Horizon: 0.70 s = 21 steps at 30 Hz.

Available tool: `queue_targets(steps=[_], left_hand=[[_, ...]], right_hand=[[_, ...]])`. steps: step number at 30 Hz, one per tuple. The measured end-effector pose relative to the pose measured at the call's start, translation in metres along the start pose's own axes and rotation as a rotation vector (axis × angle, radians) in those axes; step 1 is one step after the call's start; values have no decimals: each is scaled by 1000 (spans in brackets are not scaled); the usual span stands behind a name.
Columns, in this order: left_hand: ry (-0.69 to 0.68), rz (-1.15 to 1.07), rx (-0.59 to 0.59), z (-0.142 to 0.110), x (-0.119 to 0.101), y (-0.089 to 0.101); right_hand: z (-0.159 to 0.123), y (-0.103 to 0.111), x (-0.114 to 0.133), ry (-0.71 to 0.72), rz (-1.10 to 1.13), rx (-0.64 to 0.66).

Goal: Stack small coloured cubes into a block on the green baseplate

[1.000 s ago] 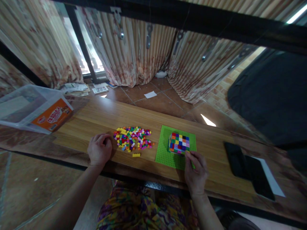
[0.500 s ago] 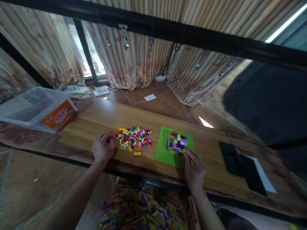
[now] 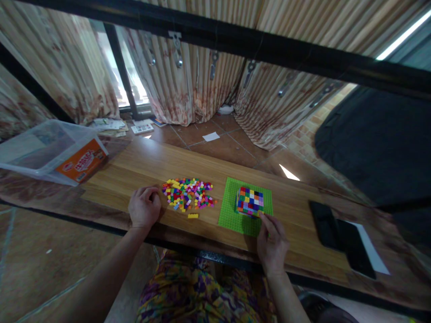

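Note:
A block built of many-coloured toy bricks (image 3: 249,200) stands on a green baseplate (image 3: 230,214). At the block's near right corner, my right hand (image 3: 273,242) pinches a small yellow brick (image 3: 260,214) between thumb and fingertips; it touches the block, but whether it is fixed there I cannot tell. My left hand (image 3: 144,207) rests on the table in a loose fist, with no object showing in it. Just right of that fist lies a loose pile of small bricks (image 3: 188,193) in many colours. One longer yellow brick (image 3: 193,216) lies apart at the pile's near side.
A clear plastic box (image 3: 50,150) with an orange label stands at the table's left end. Two dark flat objects (image 3: 325,226) lie on a white sheet (image 3: 372,251) at the right. A dark bar (image 3: 215,33) crosses above the far side of the wooden table (image 3: 161,157).
My right hand's fingertips have shifted slightly at the block's corner, still pinching. My left hand stays in place. The whole view has moved a little.

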<state>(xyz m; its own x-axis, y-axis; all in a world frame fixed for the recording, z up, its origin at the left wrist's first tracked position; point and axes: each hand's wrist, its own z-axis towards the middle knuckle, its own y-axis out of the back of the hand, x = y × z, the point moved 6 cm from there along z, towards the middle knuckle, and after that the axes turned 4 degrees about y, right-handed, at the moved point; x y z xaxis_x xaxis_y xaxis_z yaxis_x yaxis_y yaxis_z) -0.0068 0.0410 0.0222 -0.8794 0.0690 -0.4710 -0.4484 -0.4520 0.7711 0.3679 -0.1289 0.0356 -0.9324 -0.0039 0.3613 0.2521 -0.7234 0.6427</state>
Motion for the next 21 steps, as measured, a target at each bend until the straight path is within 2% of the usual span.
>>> queue_targets(steps=[6,11,13,16,18,21], left_hand=[[21,-24,10,0,2,-1],[15,-18,0,0,-1,1],[15,-11,-2,0,-1,2],[8,-21,4,0,-1,1],[2,-28,10,1,-1,1],[5,-26,10,0,-1,0]], right_hand=[[-5,-7,0,52,-28,-6],[-2,-5,-1,-25,18,51],[0,1,-6,-147,83,52],[4,9,-20,-471,208,-20],[8,3,-28,-645,284,-8],[15,-14,-31,-744,358,74]])
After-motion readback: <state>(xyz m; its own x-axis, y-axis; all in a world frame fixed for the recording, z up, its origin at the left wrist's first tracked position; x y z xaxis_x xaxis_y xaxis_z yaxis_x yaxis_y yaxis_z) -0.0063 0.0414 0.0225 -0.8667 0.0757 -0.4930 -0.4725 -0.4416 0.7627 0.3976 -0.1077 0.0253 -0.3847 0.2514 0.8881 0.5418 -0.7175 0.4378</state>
